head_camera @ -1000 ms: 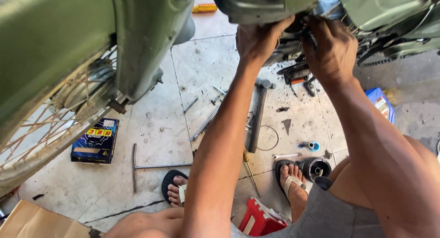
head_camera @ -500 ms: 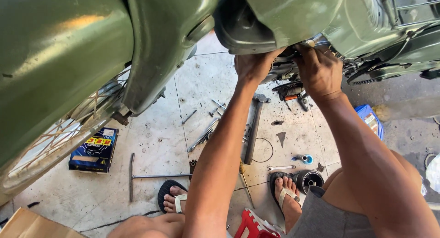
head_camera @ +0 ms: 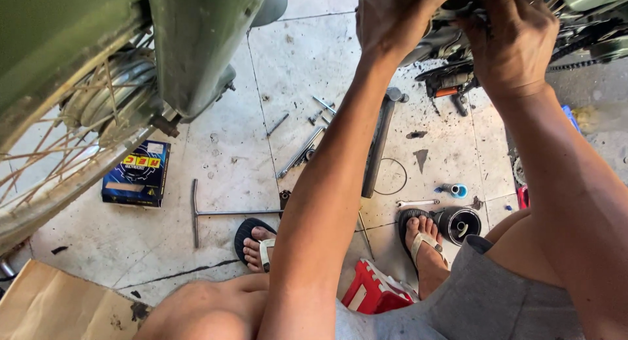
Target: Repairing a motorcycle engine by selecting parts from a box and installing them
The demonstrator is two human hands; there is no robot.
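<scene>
Left hand: left hand is raised to the underside of the motorcycle engine at the top edge of the head view, fingers curled onto it; what they pinch, if anything, is hidden.
Right hand: right hand is just right of the left one, fingers bent over the same dark engine part, touching it; I cannot tell its grip.
Engine: directly above and under both hands, partly cut off by the frame edge.
Below engine: long dark metal bar lies on the tiled floor.
Left of bar: T-handle wrench, blue box, spoked wheel.
Right of bar: black round can, beside a sandalled foot.
</scene>
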